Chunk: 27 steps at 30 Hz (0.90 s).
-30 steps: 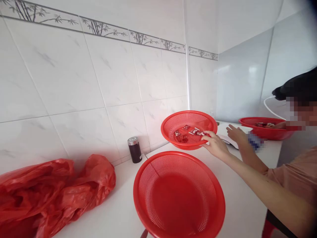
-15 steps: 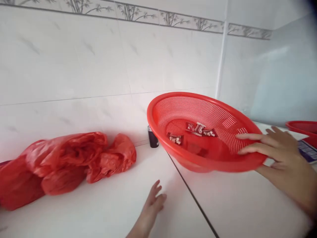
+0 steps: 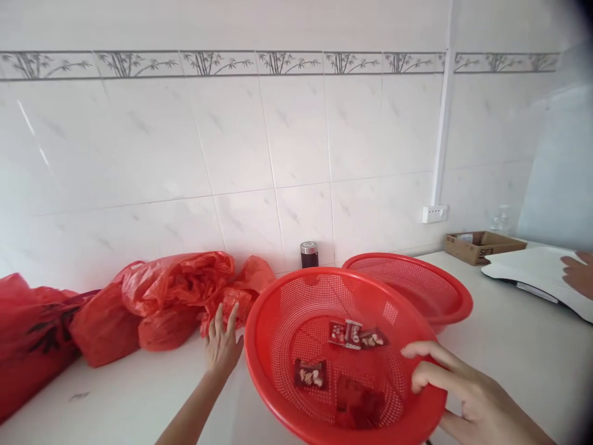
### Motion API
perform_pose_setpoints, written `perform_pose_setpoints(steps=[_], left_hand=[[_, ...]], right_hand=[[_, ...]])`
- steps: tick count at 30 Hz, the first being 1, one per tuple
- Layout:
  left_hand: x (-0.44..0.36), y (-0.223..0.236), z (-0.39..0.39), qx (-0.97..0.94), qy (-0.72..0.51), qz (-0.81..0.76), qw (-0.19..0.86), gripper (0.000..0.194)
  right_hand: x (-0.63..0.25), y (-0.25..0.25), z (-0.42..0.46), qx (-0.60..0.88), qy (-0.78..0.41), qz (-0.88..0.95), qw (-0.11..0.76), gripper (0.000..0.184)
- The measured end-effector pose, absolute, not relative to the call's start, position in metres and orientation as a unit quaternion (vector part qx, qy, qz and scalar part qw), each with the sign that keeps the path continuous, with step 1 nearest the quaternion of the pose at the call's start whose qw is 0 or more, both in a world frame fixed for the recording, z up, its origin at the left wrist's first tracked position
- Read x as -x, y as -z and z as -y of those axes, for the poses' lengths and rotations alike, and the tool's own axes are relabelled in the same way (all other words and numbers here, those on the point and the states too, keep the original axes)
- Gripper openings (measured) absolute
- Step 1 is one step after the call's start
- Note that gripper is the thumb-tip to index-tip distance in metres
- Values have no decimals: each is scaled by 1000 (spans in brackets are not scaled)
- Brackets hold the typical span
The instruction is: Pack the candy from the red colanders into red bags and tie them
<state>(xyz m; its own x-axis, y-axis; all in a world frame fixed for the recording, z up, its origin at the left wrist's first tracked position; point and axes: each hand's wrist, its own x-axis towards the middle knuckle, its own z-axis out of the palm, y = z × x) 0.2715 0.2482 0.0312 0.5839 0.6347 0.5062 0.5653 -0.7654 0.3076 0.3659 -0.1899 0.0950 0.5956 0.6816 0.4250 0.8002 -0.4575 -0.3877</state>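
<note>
A red mesh basket [image 3: 278, 309] is held tilted toward me above the white counter. Several small dark red sachets [image 3: 345, 334] lie in its bottom. My right hand [image 3: 467, 402] grips its right rim, fingers curled over the edge. My left hand [image 3: 223, 346] is open with fingers spread, just left of the basket's rim and in front of the red plastic bags [image 3: 176, 290]; whether it touches either I cannot tell. A second red mesh basket [image 3: 440, 296] sits on the counter right behind the first, its inside mostly hidden.
A dark jar with a silver lid [image 3: 309, 254] stands against the tiled wall. At the far right are a cardboard box [image 3: 484, 244] and a white flat object [image 3: 532, 272] with another person's hand [image 3: 579, 272] on it. A wall socket [image 3: 434, 214] is above.
The basket with sachets has come closer to me and lower, now in front of the other basket. My left hand has risen toward the bags. The view has swung to face the wall.
</note>
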Motion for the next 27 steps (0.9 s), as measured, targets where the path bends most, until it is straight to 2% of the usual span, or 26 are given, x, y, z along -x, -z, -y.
perform_pose_setpoints(steps=[3,8,12,15,18,20,22,23,25,27], left_hand=[[-282,-30,-269,-879,-306,-365,26,66],[-292,-32,-282,-897,-259,-357,36,45],[-282,-37,-275,-914,-226,-328,77,34],[-263,-41,-262,-918,-220,-307,119,30],[-238,-46,-232,-922,-195,-290,167,21],[-219,-57,-204,-928,-157,-263,213,19],[-203,-75,-176,-926,-95,-217,294,32],[-196,-85,-167,-901,-47,-199,383,41],[-188,-106,-162,-860,-51,-191,471,48],[-188,-116,-180,-840,-174,-240,454,47]], right_hand=[[-380,-75,198,863,168,422,223,9],[-406,-45,192,866,289,371,171,19],[-409,-39,185,882,320,308,156,38],[-394,-48,184,885,286,302,207,50],[-366,-64,171,859,231,337,309,49],[-342,-76,150,831,153,393,364,44],[-319,-86,118,805,41,452,383,40],[-310,-88,100,798,-5,465,383,41],[-297,-89,64,784,-77,485,380,55],[-292,-85,31,784,-100,479,382,74]])
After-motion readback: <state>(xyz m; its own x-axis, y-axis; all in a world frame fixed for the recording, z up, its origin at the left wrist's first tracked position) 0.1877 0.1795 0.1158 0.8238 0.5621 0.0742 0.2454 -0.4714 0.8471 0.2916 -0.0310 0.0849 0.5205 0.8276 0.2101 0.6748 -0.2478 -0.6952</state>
